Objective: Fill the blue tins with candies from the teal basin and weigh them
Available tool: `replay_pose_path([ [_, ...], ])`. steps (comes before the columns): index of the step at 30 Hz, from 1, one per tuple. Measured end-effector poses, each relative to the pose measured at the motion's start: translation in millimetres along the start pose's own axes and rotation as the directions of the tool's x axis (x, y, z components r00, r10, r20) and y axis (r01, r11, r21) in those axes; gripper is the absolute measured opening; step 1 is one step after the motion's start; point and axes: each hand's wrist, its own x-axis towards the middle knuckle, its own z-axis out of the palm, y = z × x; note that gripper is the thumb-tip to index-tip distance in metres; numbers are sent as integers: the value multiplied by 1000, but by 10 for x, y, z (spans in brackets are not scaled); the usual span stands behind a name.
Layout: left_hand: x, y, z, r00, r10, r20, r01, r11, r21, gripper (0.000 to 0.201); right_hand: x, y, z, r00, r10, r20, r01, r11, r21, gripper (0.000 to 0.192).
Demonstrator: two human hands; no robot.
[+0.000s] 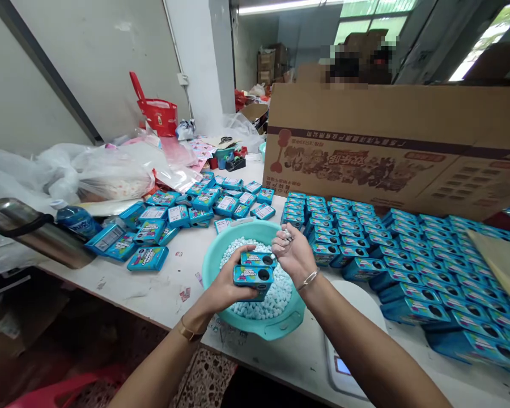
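Two small blue boxes (252, 274) with dark round holes in their tops are gripped side by side by my left hand (228, 281). They are above a turquoise basin (212, 272) full of pale blue candies (276, 303). My right hand (292, 249) is curled around several of the candies, just right of the boxes and over the basin's rim. A candy or two shows below its fingers, near the hole of the farther box.
Rows of blue boxes (412, 277) with holes stand at right, before a large carton (391, 147). A white scale (352, 317) sits under my right forearm. Closed-looking boxes (204, 198) lie piled at left, near a steel flask (38, 232) and plastic bags (106, 170).
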Motion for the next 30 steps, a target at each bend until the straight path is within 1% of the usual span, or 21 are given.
replay_pose_path([
  [2,-30,0,-26,996,82,-46,-79,995,67,94,0,-129,-121,994,107,26,-110,983,146,25],
  [3,-44,-4,-31,990,126,-63,-119,988,103,96,-11,-190,-207,991,125,45,-131,970,203,26],
  [5,-66,-7,-12,977,202,-65,-188,966,176,97,-57,-299,-416,990,113,78,-131,953,272,25],
  [7,-68,9,56,966,256,-38,-240,942,233,91,-137,-397,-652,990,80,119,-111,950,290,21],
  [10,-12,78,262,946,324,-17,-313,923,224,81,-334,-564,-1005,986,-3,170,-47,957,288,20],
  [11,19,106,358,939,344,-15,-333,920,207,79,-421,-630,-1119,987,-34,160,-14,957,289,20],
  [13,86,156,588,934,358,-15,-351,922,166,74,-621,-779,-1343,990,-99,104,64,953,296,20],
  [15,141,181,861,946,325,-7,-322,941,100,73,-839,-932,-1576,985,-168,36,151,946,288,19],
  [18,204,129,1314,975,215,49,-213,977,-29,72,-1157,-1116,-1947,959,-280,-44,282,929,241,19],
  [21,291,-54,1745,986,136,101,-132,990,-50,59,-1419,-1199,-2313,925,-360,-124,380,893,242,18],
  [23,374,-231,1972,988,104,112,-99,994,-46,51,-1554,-1201,-2527,904,-391,-176,425,867,259,18],
  [26,503,-484,2177,991,28,131,-18,997,-78,49,-1701,-1167,-2776,881,-412,-234,467,839,280,18],
  [28,567,-588,2224,990,6,140,4,997,-73,49,-1767,-1143,-2888,866,-420,-274,492,816,304,18],
  [30,604,-624,2221,989,21,150,-15,999,-43,47,-1810,-1127,-2959,850,-422,-315,516,788,337,18],
])
